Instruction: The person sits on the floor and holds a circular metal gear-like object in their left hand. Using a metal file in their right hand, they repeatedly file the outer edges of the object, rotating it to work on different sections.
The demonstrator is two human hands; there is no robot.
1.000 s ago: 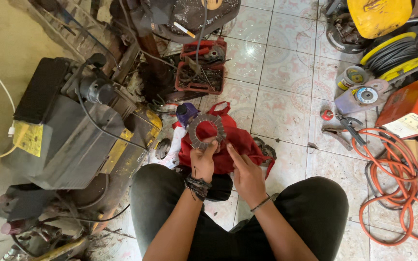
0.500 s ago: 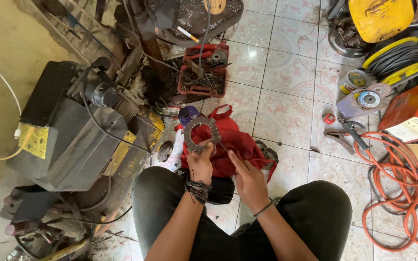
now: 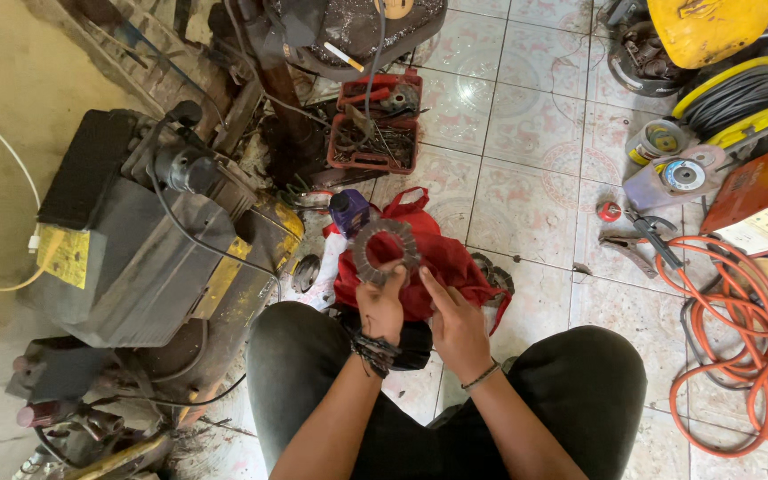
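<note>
Toothed grey metal ring (image 3: 385, 252) held up over the red cloth bag (image 3: 442, 267), left hand (image 3: 381, 307) fingers closed on its lower rim; right hand (image 3: 457, 324) just right of the ring, index finger stretched toward the rim, other fingers loosely curled, can't tell if it touches. Around the ring: small purple bottle (image 3: 349, 212) just up-left, red parts tray (image 3: 372, 133) further beyond, dark machine with yellow panel (image 3: 135, 258) to the left, orange cable coil (image 3: 731, 347) well off right on the tiled floor (image 3: 526, 178).
</note>
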